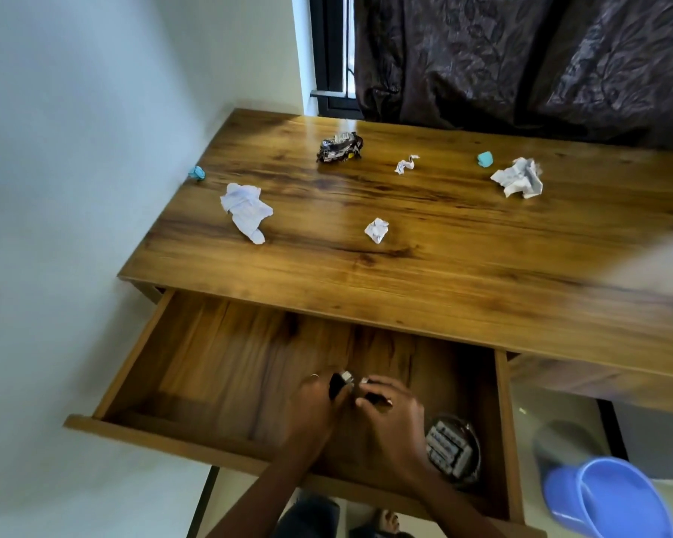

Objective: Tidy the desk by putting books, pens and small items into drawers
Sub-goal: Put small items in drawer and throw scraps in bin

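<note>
From the head view, we judge both hands are low in the open drawer (pixel 140 355) to set things down. The left hand (pixel 319 401) has its fingers curled round a small black item (pixel 340 382); the right hand (pixel 391 411) pinches another dark piece. Crumpled papers (pixel 245 211) lie at 11 o'clock on the worktop (pixel 443 273).
</note>
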`<state>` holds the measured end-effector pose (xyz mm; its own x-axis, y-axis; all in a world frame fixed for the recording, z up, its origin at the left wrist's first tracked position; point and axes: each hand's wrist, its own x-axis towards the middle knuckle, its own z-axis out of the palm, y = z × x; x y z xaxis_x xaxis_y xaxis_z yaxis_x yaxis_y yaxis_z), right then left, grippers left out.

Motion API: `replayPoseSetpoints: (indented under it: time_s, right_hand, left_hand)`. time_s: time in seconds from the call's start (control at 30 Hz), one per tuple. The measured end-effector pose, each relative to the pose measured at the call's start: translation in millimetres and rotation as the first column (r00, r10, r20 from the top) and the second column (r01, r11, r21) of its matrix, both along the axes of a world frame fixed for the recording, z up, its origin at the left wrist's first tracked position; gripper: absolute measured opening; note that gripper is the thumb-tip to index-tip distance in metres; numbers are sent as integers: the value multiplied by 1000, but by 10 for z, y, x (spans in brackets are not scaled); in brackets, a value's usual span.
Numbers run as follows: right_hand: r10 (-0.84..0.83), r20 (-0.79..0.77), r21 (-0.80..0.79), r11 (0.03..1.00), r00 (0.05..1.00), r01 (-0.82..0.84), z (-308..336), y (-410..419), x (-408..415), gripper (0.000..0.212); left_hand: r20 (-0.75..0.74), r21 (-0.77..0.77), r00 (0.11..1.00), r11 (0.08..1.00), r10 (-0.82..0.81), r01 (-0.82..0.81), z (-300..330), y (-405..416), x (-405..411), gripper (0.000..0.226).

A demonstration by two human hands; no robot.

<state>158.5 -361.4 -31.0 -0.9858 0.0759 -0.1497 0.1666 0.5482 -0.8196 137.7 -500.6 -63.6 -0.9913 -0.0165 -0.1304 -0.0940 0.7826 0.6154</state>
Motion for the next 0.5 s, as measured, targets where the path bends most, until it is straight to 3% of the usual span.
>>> replayPoseSetpoints:
  time_s: [0.17, 0.33, 0.5]
  right_hand:
    - [103, 230, 88, 988, 968, -126, -244, -7, 33, 24]
    - [127, 249, 110, 981, 960, -159, -294, -33, -11, 25]
    - [154, 223, 133, 973, 963, -187, -317, -2, 32, 20]
  left_hand:
    - [185, -228, 982, 974, 35, 8, -128, -2, -2, 38]
    - [256, -197, 964, 980, 68, -16, -167, -9, 18, 45]
    - [230, -128, 970, 991, 77, -48, -154, -55, 42, 48]
